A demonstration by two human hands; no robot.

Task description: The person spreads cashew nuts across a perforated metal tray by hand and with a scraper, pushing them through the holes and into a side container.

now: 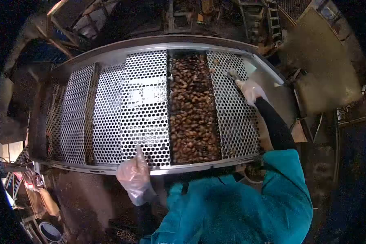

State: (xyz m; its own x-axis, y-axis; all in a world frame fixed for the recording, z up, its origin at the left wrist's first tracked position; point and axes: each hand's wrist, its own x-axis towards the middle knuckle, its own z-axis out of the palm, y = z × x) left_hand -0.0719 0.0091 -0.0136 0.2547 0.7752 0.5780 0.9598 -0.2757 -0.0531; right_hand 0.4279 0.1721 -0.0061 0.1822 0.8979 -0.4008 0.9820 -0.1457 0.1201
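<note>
Two perforated metal panels flank a single band of brown pieces (193, 110) in the middle section of a long metal frame (182, 168). The band runs from the far rim to the near rim; the pieces are small, rounded and densely packed, and too blurred to identify. The left-hand panel (146, 122) adjoins the band on one side and carries a bright patch of reflected light. The right-hand panel (236, 118) adjoins it on the other side.

The right hand (250, 89), gloved, is positioned over the outer far part of the right-hand panel, with the fingers directed toward the far rim. The fingertips are blurred; whether they grip anything cannot be determined. The left hand (134, 179), also gloved, is located at the near rim, below the left-hand panel, with one digit pointing up over the perforations. Whether it grips the rim cannot be determined.

Further perforated panels (107, 114) occupy the left part of the frame. A smooth metal surface (278, 97) lies at the right end. Dark sleeves (274, 126) extend from a teal garment (236, 211) at the near side. A round container (50, 231) stands at lower left; a ladder-like rack (273, 18) is visible beyond the frame.
</note>
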